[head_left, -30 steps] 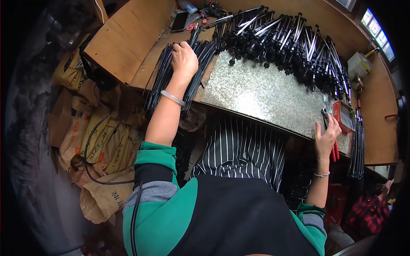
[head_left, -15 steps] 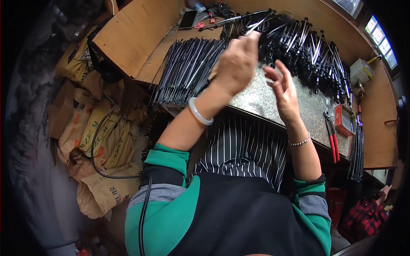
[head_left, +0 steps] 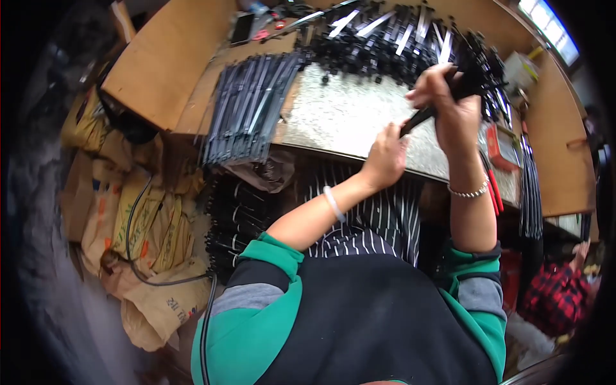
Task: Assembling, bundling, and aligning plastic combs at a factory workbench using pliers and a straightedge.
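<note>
My right hand point(head_left: 454, 106) is wrapped round a dark bundle of long thin black strips point(head_left: 420, 120) over the right part of the grey tabletop, blurred by motion. The bundle's near end slants down to my left hand point(head_left: 387, 157), whose fingers are closed on its tip above the table's front edge. Behind my hands lies a wide heap of black strips point(head_left: 366, 48) with small dark block-like ends and shiny shafts. To the left, a layer of similar dark strips point(head_left: 247, 102) lies side by side, its near ends jutting past the table edge.
Red-handled pliers point(head_left: 493, 189) and a red box point(head_left: 500, 147) sit right of my forearm. More strips point(head_left: 530, 186) hang at the right edge. Wooden panels point(head_left: 170, 64) wall the table. A phone point(head_left: 242, 29) lies at the back left. Paper sacks point(head_left: 160, 301) crowd the floor; another person's checkered sleeve point(head_left: 555, 298) shows lower right.
Both hands have moved to the right; the left has dropped from the heap toward the table edge. My right hand, open before, is now closed round the black bundle. The view has shifted.
</note>
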`<state>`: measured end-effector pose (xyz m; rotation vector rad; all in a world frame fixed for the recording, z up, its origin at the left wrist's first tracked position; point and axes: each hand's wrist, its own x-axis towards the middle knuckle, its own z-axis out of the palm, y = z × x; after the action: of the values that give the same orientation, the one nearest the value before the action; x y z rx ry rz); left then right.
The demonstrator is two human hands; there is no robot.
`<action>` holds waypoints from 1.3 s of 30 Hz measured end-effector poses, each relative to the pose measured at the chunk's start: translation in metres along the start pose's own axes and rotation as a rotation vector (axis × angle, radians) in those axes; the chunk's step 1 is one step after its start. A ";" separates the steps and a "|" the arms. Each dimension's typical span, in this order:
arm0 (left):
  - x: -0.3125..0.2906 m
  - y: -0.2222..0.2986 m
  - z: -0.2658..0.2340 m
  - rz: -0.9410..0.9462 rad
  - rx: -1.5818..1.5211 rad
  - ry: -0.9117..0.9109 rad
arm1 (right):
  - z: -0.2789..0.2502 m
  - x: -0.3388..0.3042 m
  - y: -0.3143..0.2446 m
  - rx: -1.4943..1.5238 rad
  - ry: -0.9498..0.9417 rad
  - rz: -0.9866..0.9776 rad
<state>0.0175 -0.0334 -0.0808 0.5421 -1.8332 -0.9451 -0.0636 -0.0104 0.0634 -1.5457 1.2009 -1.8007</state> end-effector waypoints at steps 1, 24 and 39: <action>-0.006 -0.006 0.000 0.007 0.017 -0.011 | -0.001 -0.003 0.009 0.048 -0.055 0.010; -0.082 0.082 -0.041 -0.947 -0.673 -0.775 | -0.093 -0.152 0.013 -0.756 0.229 0.220; -0.092 0.094 -0.023 -0.083 -0.292 -0.884 | -0.030 -0.185 -0.028 0.328 0.083 0.571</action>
<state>0.0821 0.0794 -0.0512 -0.0133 -2.3704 -1.6495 -0.0410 0.1631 -0.0107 -0.8416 1.1609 -1.5803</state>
